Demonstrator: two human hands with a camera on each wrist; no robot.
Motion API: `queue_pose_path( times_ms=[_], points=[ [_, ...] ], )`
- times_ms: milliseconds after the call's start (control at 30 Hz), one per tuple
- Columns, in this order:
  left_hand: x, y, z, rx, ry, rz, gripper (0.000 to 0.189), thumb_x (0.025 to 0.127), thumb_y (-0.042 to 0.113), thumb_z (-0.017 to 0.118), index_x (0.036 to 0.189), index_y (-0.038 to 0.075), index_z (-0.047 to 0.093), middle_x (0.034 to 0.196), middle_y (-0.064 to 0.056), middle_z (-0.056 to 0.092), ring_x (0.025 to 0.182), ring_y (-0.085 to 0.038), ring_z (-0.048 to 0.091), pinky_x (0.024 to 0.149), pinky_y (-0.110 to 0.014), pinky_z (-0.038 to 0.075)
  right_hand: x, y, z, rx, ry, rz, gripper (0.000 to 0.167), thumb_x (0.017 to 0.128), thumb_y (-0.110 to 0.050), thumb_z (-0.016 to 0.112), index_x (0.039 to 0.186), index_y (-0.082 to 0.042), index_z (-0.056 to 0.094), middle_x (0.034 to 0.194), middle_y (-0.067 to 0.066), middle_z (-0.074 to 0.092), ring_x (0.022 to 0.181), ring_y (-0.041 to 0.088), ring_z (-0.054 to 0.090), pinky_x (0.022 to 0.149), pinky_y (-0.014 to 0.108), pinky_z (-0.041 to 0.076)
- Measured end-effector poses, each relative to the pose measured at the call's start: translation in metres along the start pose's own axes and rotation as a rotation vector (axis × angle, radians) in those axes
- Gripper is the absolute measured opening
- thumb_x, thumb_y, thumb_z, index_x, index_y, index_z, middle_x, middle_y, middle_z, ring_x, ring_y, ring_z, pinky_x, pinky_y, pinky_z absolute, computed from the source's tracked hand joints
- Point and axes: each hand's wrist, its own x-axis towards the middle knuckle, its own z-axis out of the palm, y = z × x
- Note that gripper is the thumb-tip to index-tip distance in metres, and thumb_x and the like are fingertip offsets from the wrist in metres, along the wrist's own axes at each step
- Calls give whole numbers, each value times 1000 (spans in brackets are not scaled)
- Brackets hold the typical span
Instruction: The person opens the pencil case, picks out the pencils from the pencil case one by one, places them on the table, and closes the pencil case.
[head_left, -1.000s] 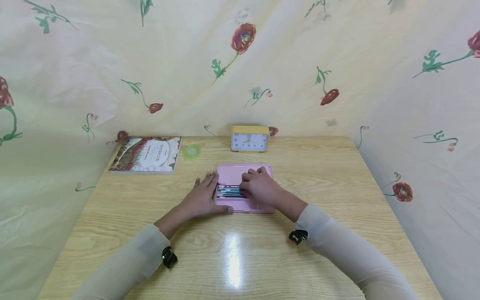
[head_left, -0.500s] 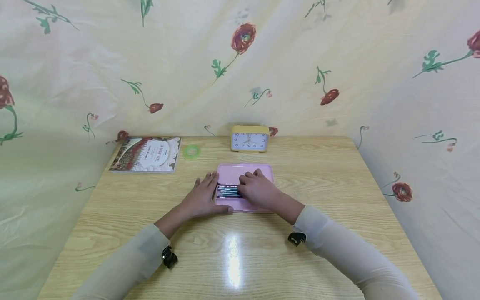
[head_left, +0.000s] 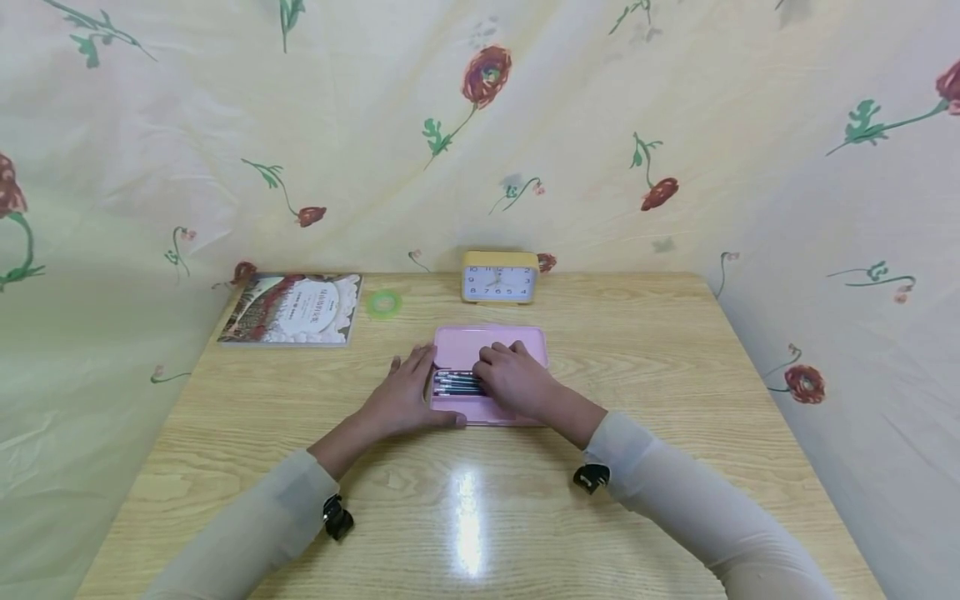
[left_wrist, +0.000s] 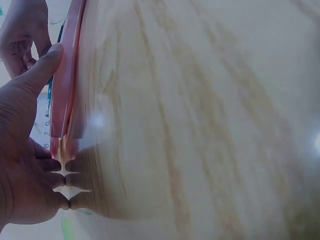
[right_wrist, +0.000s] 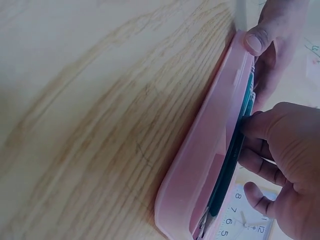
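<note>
A pink pencil case (head_left: 456, 343) lies open on the table, its lid folded back towards the clock. Several dark green pencils (head_left: 454, 384) fill its middle. My left hand (head_left: 401, 398) steadies the case's left end, with the thumb on the front rim and straight fingers beside the left edge. Over the case, my right hand (head_left: 517, 379) pinches at the pencils. In the right wrist view, its thumb and curled fingers meet a green pencil (right_wrist: 231, 155) lying along the case. Behind the right hand the far ends of the pencils are hidden in the head view.
A yellow alarm clock (head_left: 499, 277) stands behind the case at the back of the table (head_left: 637, 333). At the back left lie a book (head_left: 292, 310) and a roll of green tape (head_left: 384, 303). A flower-patterned curtain (head_left: 360, 125) hangs behind the table.
My right hand has shifted a little to the left along the pencils and then almost stopped. My left hand and the case have stayed in place.
</note>
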Motion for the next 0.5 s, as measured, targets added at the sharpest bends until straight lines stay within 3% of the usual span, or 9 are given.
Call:
queue_pose_path(
  times_ms=[267,500],
  points=[
    [0,-3,1,-1,11,10,150,75,88,81,177,4,13,187,-15,14,175,-34,10,143,-56,7,-2,0,1,57,37,31,5,106,-18,75,107,-16,80,99,1,71,94,22,65,87,49,59],
    [1,-3,2,12,-4,-2,149,75,88,81,177,4,13,187,-16,14,175,-33,8,143,-55,7,-3,2,2,-11,117,2,7,101,-21,81,106,-16,81,102,2,73,97,23,63,96,55,57]
  ],
)
